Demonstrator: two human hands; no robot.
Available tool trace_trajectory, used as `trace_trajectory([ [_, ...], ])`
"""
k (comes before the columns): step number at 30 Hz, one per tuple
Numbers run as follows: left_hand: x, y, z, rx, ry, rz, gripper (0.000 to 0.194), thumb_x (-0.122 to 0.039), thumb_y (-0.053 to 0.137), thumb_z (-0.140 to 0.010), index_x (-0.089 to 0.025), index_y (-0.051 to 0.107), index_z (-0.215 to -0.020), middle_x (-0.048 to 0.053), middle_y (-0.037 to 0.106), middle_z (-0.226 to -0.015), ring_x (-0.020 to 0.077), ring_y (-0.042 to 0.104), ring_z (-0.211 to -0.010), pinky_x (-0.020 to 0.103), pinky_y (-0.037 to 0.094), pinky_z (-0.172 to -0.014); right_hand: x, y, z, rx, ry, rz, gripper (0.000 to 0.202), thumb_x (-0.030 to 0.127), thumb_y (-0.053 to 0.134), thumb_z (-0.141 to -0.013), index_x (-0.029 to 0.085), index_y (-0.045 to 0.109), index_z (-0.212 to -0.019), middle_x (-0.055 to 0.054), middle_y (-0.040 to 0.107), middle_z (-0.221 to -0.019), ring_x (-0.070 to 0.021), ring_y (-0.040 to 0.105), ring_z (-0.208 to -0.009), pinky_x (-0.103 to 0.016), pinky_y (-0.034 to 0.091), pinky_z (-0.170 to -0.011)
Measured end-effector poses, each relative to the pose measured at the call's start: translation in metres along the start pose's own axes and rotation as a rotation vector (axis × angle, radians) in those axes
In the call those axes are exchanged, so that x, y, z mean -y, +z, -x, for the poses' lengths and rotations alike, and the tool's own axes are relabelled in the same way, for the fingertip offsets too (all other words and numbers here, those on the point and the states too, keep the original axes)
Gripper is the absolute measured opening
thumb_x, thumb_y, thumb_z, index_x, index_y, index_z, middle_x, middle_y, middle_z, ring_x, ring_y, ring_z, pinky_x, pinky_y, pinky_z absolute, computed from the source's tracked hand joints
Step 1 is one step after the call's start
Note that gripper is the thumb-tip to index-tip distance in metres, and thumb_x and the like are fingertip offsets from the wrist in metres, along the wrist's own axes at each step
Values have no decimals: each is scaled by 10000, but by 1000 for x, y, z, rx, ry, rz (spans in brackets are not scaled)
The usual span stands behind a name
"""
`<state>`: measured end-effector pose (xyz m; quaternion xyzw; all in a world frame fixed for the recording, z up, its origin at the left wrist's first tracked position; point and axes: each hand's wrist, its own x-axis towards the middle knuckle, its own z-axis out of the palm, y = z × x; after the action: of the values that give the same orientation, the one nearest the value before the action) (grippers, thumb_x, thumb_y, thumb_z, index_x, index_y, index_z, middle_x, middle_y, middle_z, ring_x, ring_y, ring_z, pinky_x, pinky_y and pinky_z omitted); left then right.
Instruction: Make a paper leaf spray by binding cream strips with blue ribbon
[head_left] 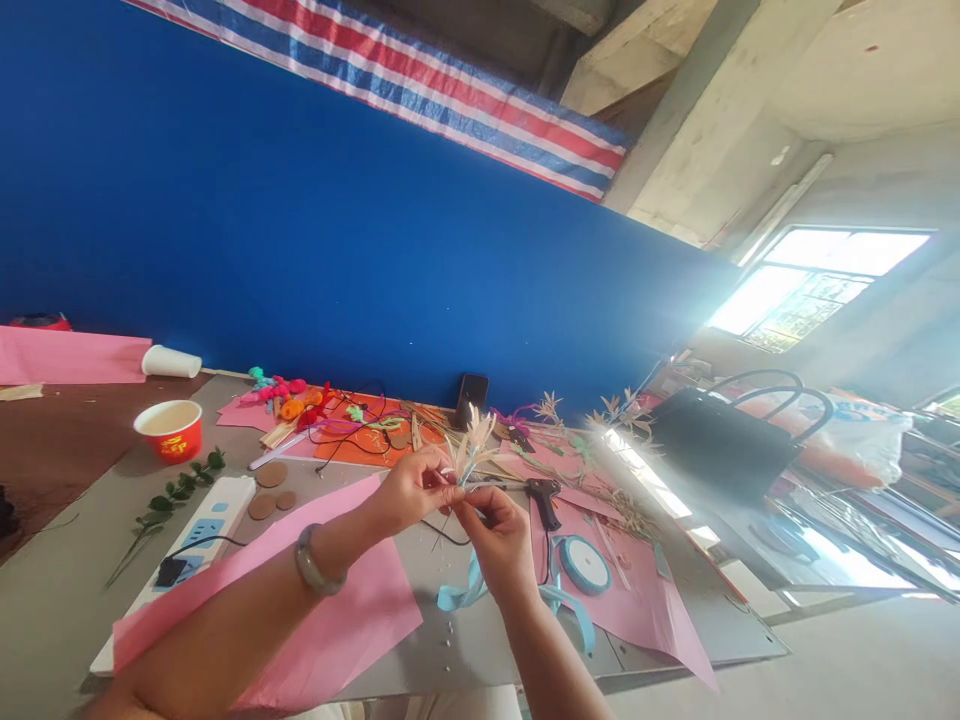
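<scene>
My left hand (415, 488) is closed in a pinch at the base of a pale cream artificial flower sprig (476, 435), its narrow petals pointing up. Close against it, my right hand (491, 528) pinches at the same stem; its fingertips hide the exact grip. A light blue strip shows among the petals. Beneath the right hand, light blue ribbon (455, 597) lies in loose loops on the grey table (390, 665). The ribbon roll (585, 565) rests to the right of that hand, near a black glue gun (545, 502).
Pink paper sheets (375, 600) lie on both sides. At left are a power strip (221, 510), a red paper cup (171, 430), a green leafy sprig (172, 497) and wooden discs (271, 474). A phone (472, 395) stands behind; a black bag (720, 440) is at right.
</scene>
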<state>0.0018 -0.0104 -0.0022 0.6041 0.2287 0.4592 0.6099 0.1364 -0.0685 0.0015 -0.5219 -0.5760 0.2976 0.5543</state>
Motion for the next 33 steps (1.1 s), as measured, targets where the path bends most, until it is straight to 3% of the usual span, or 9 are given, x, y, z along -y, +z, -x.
trace_trajectory([
  [4, -1, -10, -3, 174, -146, 164, 322, -359, 785, -630, -102, 671, -787, 24, 535, -799, 100, 543, -658, 228, 470, -594, -3, -4, -3, 81, 116, -188, 223, 318, 728, -705, 183, 574, -618, -15, 647, -615, -128, 531, -560, -247, 398, -540],
  [10, 8, -17, -7, 289, -159, 257, 282, -353, 767, -666, -130, 739, -838, 61, 568, -946, 97, 555, -694, 252, 482, -646, -14, -6, -8, 194, 297, -446, 311, 347, 774, -631, 182, 512, -601, 41, 514, -491, -48, 261, -409, -212, 164, -414],
  [15, 11, -16, -9, 236, -116, 257, 263, -351, 777, -652, -117, 735, -766, 35, 540, -852, 82, 530, -640, 239, 466, -601, -13, -7, -10, 218, 328, -446, 293, 341, 774, -641, 180, 534, -686, 51, 521, -529, -43, 256, -415, -211, 148, -426],
  [19, 10, -19, -10, 226, -72, 192, 260, -362, 743, -699, -116, 726, -779, 21, 509, -816, 66, 509, -599, 229, 433, -574, -2, -4, -7, 162, 242, -280, 268, 358, 751, -681, 190, 544, -699, 40, 551, -554, -81, 386, -471, -218, 274, -473],
  [23, 5, -22, -11, 229, -4, 36, 256, -368, 695, -752, -113, 711, -769, 10, 481, -770, 66, 484, -605, 219, 402, -571, 7, -1, -6, 115, 145, -171, 271, 361, 745, -692, 192, 534, -672, -11, 639, -674, -148, 537, -659, -255, 382, -611],
  [25, 3, -23, -11, 217, 28, -28, 253, -362, 675, -768, -110, 692, -747, 12, 477, -769, 74, 481, -622, 216, 399, -567, 5, -2, -7, 119, 169, -179, 282, 373, 750, -682, 185, 540, -675, 3, 609, -648, -122, 498, -601, -237, 353, -565],
  [30, 6, -24, -12, 179, 64, -156, 198, -307, 634, -795, -124, 639, -721, 21, 511, -797, 98, 507, -673, 219, 428, -588, -9, -9, -15, 208, 329, -280, 303, 428, 720, -695, 165, 569, -681, 84, 363, -482, -57, 241, -438, -223, 154, -446],
  [33, 9, -23, -12, 144, 70, -172, 190, -307, 629, -792, -131, 617, -720, 12, 514, -773, 94, 501, -650, 215, 429, -574, -11, -10, -16, 178, 315, -234, 279, 390, 756, -651, 163, 597, -689, 74, 409, -493, -58, 263, -443, -224, 172, -447],
])
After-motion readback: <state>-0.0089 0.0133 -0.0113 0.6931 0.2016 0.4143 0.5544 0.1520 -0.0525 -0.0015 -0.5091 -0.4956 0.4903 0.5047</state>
